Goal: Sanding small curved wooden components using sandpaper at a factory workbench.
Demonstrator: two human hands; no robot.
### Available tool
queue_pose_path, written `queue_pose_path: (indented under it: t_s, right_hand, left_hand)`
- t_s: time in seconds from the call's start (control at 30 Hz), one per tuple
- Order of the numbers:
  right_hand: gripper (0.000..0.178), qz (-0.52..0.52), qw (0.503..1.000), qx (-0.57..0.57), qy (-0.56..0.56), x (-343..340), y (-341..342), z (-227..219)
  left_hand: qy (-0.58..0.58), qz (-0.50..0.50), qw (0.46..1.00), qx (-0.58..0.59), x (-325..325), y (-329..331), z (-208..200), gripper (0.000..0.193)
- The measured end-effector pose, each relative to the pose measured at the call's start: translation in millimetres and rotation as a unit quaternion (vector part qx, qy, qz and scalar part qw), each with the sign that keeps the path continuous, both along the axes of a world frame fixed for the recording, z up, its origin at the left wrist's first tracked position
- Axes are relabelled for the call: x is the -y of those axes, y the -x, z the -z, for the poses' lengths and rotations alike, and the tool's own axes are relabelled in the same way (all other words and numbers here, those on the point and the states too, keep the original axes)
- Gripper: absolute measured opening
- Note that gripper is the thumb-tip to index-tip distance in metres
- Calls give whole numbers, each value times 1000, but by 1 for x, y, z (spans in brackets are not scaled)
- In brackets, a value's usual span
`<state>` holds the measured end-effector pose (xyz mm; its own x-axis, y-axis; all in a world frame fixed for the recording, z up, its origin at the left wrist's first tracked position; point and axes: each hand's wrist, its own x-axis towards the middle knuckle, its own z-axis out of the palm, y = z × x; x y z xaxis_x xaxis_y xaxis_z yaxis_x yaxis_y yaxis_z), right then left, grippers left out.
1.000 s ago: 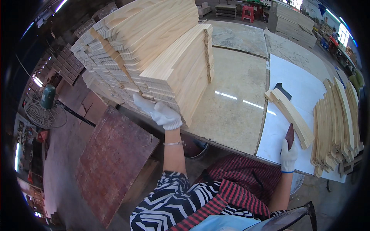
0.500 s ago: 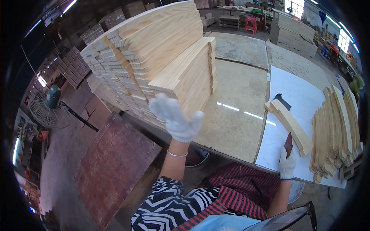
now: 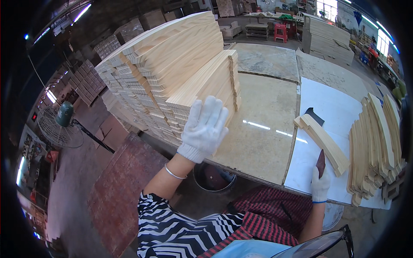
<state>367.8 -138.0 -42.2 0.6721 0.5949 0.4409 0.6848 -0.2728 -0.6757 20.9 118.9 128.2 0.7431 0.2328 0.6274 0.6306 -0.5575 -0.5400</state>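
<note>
On stone worktable (image 3: 266, 142), workshop: left hand (image 3: 204, 127) open against plank stack (image 3: 172, 73); right hand (image 3: 320, 185) gripping dark block (image 3: 320, 162).

Both hands are wearing white knitted cloth gloves, the left hand (image 3: 203, 129) and the right hand (image 3: 320, 185) alike, matt and slightly fuzzy. The stack of slats (image 3: 172, 73) is showing pale, bare wood with clear grain, unvarnished and dry-looking, as are the curved wooden pieces (image 3: 374, 146). The worktable (image 3: 266, 112) is looking like worn stone or concrete, catching a dull sheen from the lights. The white sheet (image 3: 335, 112) is lying smooth and matt. A thin metal bangle (image 3: 174, 173) is glinting on the left wrist.
</note>
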Motion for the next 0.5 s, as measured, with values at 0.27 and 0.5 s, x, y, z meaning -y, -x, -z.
queue_pose_path:
  t_s: [0.27,0.5]
  right_hand:
    - [36,-4,1000,-23,5,2,6,-11]
    - [33,-13,998,18,-50,-4,4,-4]
  left_hand:
    - [156,185,970,32,55,-27,27,46]
    - [221,268,937,26,76,-50,46,43]
